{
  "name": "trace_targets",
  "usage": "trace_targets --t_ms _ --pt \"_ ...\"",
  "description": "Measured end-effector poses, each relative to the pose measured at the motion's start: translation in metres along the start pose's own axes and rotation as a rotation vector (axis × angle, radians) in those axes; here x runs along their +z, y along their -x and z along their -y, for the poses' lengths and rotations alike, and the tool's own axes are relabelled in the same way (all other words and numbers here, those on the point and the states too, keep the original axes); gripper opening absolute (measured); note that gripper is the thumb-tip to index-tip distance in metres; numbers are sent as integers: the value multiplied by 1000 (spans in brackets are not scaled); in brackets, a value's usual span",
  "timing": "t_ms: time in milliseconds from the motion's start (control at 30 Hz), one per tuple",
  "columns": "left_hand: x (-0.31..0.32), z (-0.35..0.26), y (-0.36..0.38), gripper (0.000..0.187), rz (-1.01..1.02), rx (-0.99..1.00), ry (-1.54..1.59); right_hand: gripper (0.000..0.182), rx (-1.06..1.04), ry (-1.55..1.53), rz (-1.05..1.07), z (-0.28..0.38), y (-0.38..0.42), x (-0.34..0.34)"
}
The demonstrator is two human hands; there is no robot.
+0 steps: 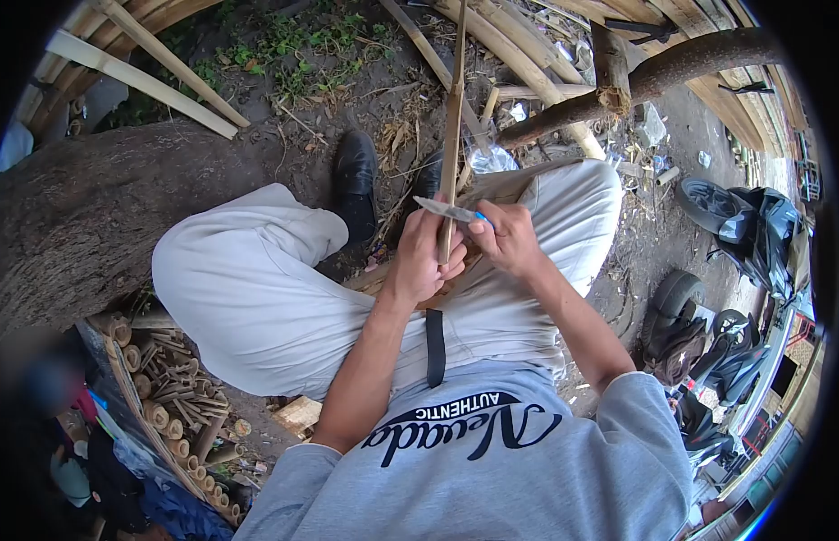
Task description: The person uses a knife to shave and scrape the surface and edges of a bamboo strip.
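My left hand (422, 255) is closed around the near end of a long, narrow bamboo strip (453, 122), which points away from me between my knees. In my right hand (507, 237) is a knife (445, 209), its handle mostly hidden by the fingers, with a bit of blue showing near the blade. The blade lies across the strip just beyond my left fingers, its tip toward the left. Both hands are close together above my lap.
A thick trunk (86, 216) lies at the left. Cut bamboo pieces (181, 397) are stacked lower left, near another person. A branch (672, 72) and bamboo poles (519, 54) lie ahead. Motorbikes (753, 225) stand at the right.
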State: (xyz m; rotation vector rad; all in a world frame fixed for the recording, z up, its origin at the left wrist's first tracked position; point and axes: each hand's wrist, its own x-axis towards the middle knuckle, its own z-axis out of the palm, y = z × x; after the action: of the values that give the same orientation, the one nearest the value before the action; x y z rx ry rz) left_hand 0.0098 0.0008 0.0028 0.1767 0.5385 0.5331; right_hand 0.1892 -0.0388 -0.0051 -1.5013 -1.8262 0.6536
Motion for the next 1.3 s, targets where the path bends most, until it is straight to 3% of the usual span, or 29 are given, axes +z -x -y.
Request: trace_targets --t_ms 33,67,200,267,400,467,500,567,600,667,733,833,900,1000,1133,1200,1233,1300 --pt "3 -1 0 40 4 1 -7 46 160 27 -56 -4 -3 0" --pt "5 -2 0 40 12 4 -42 44 181 80 -44 -6 -2 -8" --pt "-2 1 -3 42 31 45 -116 41 -31 98 115 23 5 -15" --pt "-1 0 -5 42 45 132 -204 42 -19 66 127 50 4 -17" --pt "-5 4 -8 41 107 124 -169 42 13 86 160 68 -1 -23" --pt "-1 18 -17 40 -56 591 -654 42 34 92 182 73 -3 -25" --pt "1 18 -19 40 -55 591 -653 43 30 100 186 75 -5 -25" --pt "4 17 -23 40 -133 1074 -1103 43 24 109 194 71 -5 -25" --pt "2 14 -16 40 -137 1074 -1103 43 -18 179 175 59 -4 -25" --pt "-2 3 2 40 57 -16 100 43 -61 249 158 32 -3 -26" --pt "4 0 0 40 60 -10 26 45 194 215 55 13 -13 -32" --pt "0 8 -4 40 52 3 -30 43 50 115 104 37 -8 -25" --pt "4 9 -10 40 -60 187 -180 40 25 109 142 52 -2 -22" --pt "7 4 -6 39 -85 109 -164 39 125 13 257 71 -3 -31" --pt "2 5 -9 40 6 97 -176 48 154 -93 255 75 -2 -33" --pt "0 10 -14 40 -41 157 -231 57 419 -406 274 81 -5 -33" --pt "0 12 -16 40 -89 220 -287 57 418 -406 275 80 -5 -34" --pt "1 16 -15 40 -108 206 -208 59 765 -857 413 75 -6 -36"
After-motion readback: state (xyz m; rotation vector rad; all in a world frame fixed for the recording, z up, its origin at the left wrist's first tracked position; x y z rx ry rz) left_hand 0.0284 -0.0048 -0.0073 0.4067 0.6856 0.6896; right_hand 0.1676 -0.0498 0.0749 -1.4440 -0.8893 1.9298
